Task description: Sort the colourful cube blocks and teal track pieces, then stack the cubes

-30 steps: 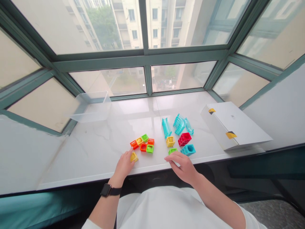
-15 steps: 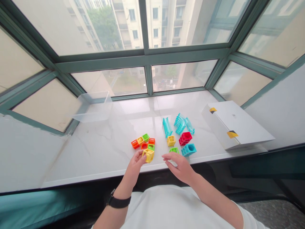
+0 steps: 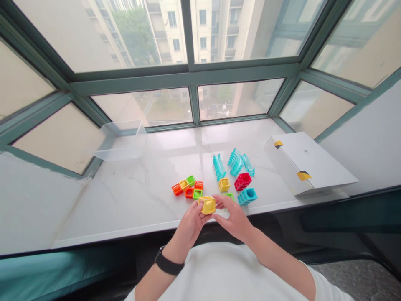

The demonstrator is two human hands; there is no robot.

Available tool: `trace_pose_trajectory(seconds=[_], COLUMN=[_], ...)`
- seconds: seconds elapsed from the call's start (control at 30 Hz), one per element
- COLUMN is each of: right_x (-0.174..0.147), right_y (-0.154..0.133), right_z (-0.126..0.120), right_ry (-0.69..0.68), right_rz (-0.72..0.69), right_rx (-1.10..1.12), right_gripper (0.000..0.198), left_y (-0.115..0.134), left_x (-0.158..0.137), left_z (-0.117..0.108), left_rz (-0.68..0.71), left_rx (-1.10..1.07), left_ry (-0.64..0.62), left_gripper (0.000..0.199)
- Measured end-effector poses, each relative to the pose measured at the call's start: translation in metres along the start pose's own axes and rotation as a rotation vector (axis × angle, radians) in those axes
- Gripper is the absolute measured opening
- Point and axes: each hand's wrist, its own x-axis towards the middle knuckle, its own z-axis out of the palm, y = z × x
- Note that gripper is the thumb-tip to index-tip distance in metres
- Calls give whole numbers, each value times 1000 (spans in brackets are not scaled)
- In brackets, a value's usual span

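A yellow block [image 3: 207, 205], cube-like with open sides, is held up near the counter's front edge in my left hand [image 3: 190, 222], whose fingers and thumb close on its left side. My right hand [image 3: 234, 216] is at the block's right side, thumb and fingers apart; whether the fingertips touch it I cannot tell. Just beyond lies a cluster of small orange, yellow and green blocks [image 3: 189, 192]. Past my right hand stand a second yellow block [image 3: 224, 184], a partly hidden green block [image 3: 231, 195], a red block [image 3: 242, 182] and a blue block [image 3: 247, 196].
Several clear teal track pieces [image 3: 235, 162] lie behind the blocks. A transparent plastic bin [image 3: 122, 144] stands at the back left. On the right is a white box [image 3: 313, 163] with yellow-black tabs. Windows enclose the marble-look counter [image 3: 140, 209].
My left hand has carried the yellow block to the right and turned it. My right hand has risen slightly, so the block is now beside its fingers.
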Motion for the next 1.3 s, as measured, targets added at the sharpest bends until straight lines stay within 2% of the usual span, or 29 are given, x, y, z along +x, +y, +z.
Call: trace_pose_trajectory(seconds=[0.2, 0.37, 0.53, 0.67, 0.93, 1.3], right_x=[1, 3, 4, 3, 0, -2], right_y=[1, 4, 3, -2, -12, -8], right_z=[3, 2, 2, 2, 2, 2], right_ry=[27, 41, 2, -7, -47, -36], right_rz=[63, 157, 196, 200, 213, 156], right_rx=[7, 65, 80, 68, 2, -22], right_gripper=[44, 34, 27, 29, 34, 33], left_y=[-4, -5, -8, -8, -4, -4], left_x=[-2, -1, 1, 0, 0, -1], left_z=[0, -4, -4, -1, -6, -3], left_rz=[-21, 61, 173, 176, 207, 181], left_rx=[33, 285, 412, 520, 897, 798], left_ry=[6, 36, 39, 74, 177, 145], left_gripper=[37, 45, 37, 29, 22, 20])
